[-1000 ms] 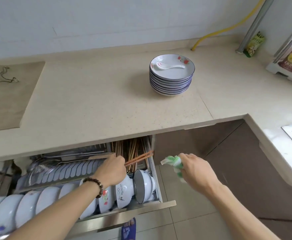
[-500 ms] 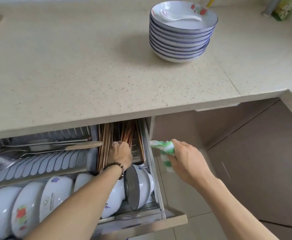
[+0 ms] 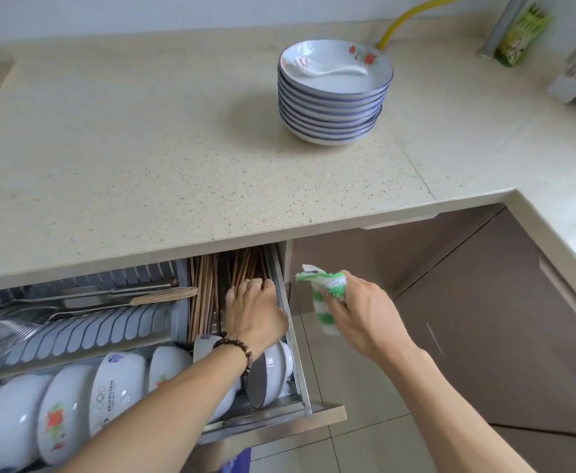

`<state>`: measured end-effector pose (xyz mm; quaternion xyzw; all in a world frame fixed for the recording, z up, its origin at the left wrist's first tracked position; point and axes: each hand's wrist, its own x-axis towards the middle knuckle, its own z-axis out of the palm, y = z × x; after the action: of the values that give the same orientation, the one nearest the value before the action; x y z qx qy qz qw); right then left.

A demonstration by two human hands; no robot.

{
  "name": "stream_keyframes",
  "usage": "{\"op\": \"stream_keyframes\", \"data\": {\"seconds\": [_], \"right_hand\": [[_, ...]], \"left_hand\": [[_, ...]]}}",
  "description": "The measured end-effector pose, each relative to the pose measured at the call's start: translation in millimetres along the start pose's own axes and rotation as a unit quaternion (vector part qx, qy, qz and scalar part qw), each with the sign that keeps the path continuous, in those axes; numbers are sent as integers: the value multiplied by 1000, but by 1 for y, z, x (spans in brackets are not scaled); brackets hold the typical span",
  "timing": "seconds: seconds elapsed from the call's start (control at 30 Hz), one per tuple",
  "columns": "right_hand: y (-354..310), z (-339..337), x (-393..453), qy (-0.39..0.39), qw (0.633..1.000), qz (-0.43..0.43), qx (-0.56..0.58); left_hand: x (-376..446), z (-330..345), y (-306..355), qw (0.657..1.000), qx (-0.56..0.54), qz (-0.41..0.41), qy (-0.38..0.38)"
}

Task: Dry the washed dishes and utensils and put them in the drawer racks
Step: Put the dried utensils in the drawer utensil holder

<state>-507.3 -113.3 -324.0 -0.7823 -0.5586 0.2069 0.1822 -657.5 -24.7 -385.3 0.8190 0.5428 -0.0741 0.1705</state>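
Down in the open drawer, the person's left hand lies palm-down over the chopsticks, its fingers bent onto the wooden sticks in the narrow compartment at the drawer's right side; whether any stick is actually pinched I cannot tell, since the hand covers its own fingertips. A dark beaded bracelet sits on that wrist. Just to the right of that hand, outside the drawer and over the floor tiles, the right hand grips a green-and-white cloth, fingers curled round it, with one end of the cloth sticking up and the other hanging down. The two hands are close together but not touching, with the drawer's metal side rail between them.

Below the left wrist, white bowls stand on edge in a row along the front rack, some with red flower prints, and one more sits directly under the wrist near the drawer's right corner. To the left of the left hand, past the chopsticks, a grey slotted rack carries a wire strainer and a long wooden-handled utensil lying across it.

Up beyond both hands, on the speckled countertop, stands a stack of plates with blue rims, and a white ceramic spoon rests in the top one. A yellow hose curves behind the stack.
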Motion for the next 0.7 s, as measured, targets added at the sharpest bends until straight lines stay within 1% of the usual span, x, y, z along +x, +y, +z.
{"op": "stream_keyframes", "data": {"seconds": [0.1,0.2,0.27,0.37,0.53,0.63,0.7], "right_hand": [[-13,-27,-4,24,994,44,97],[-30,-65,-7,72,980,78,168],[-38,-82,-8,111,968,106,198],[-46,-110,0,170,940,143,259],[-50,-149,39,210,893,188,351],[-49,-161,64,227,882,199,363],[-47,-169,82,230,880,208,359]], "left_hand": [[-19,-36,14,998,3,51,33],[-27,-84,27,992,32,93,84],[-28,-109,33,988,48,102,102],[-21,-147,42,985,57,112,119],[16,-201,59,980,37,132,143],[51,-226,68,973,20,156,167],[81,-240,75,969,11,167,180]]}}
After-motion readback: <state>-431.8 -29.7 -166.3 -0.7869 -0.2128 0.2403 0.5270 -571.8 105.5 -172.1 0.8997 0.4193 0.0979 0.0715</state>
